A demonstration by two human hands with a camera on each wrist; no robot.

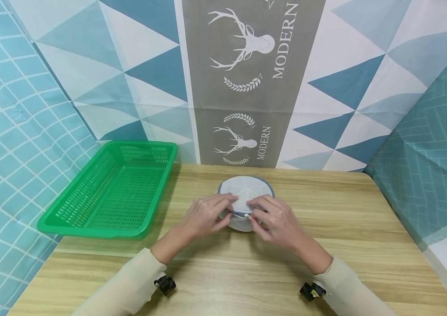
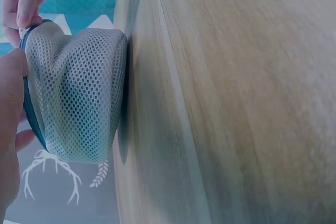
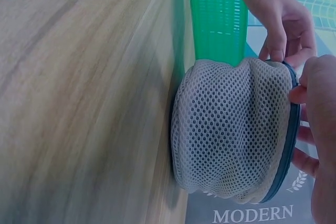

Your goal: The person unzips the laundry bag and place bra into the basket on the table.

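A white mesh laundry bag, round and drum-shaped with a dark blue zipper rim, stands upright on the wooden table. My left hand pinches the rim at the near left side between thumb and fingers. On the near right, my right hand pinches the same rim beside a small white zipper pull. The mesh wall bulges in soft folds in the right wrist view. From the left wrist view, the bag's mesh side shows its base resting on the tabletop. The bag's inside is hidden.
A green plastic basket with slotted walls stands at the table's left side. Patterned cloth with deer prints hangs behind the table. Blue tiled-pattern sheets flank the left side.
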